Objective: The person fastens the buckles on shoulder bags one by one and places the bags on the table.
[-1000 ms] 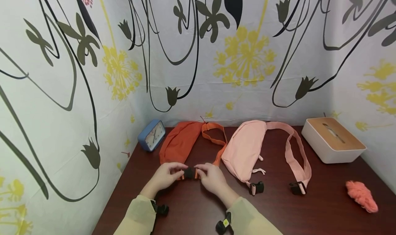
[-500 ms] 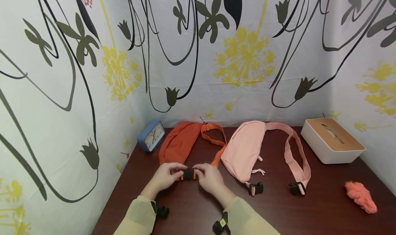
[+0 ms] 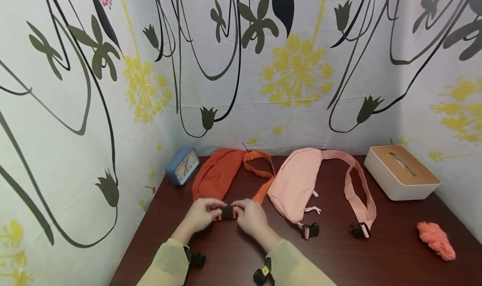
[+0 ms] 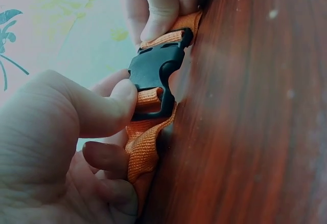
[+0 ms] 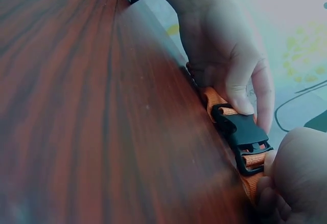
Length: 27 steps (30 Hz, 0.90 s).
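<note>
Between left hand (image 3: 201, 215) and right hand (image 3: 251, 218) sits a buckle (image 3: 227, 212).

From here I see pale yellow-beige sleeves (image 3: 165, 261) above a bare left hand (image 3: 201, 215) and right hand (image 3: 251, 219), with black wrist cameras (image 3: 197, 259) strapped on, the right one bearing a yellow marking (image 3: 265, 270).

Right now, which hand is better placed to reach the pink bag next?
Probably your right hand: it is nearer the pink bag; your left hand is beyond the black buckle. Both are occupied there.
</note>
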Each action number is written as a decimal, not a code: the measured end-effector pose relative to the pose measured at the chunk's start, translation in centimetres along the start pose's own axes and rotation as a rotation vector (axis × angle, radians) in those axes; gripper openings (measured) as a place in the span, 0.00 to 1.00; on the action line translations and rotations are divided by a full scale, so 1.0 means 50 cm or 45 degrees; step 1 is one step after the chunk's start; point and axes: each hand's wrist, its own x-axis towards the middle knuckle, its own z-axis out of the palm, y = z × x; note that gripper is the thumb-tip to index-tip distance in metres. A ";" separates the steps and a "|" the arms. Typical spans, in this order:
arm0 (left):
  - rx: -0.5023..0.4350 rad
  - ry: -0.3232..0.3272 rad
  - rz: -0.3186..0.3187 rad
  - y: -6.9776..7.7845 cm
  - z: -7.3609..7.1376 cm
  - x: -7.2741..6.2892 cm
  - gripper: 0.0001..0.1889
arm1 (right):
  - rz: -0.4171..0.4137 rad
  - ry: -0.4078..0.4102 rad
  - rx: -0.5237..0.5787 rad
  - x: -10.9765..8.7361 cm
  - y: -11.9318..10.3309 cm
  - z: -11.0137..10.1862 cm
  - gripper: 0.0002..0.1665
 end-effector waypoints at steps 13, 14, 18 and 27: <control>-0.033 0.025 -0.024 0.002 0.002 0.004 0.12 | 0.051 0.017 0.054 0.004 -0.012 0.014 0.09; -0.031 0.028 -0.020 0.001 0.002 0.004 0.12 | 0.050 0.019 0.056 0.004 -0.013 0.015 0.09; -0.018 0.035 -0.009 -0.003 0.005 0.006 0.13 | 0.048 0.023 0.052 0.005 -0.013 0.018 0.09; 0.017 0.025 0.009 -0.005 0.003 0.001 0.13 | 0.004 0.005 0.033 0.002 -0.007 0.018 0.10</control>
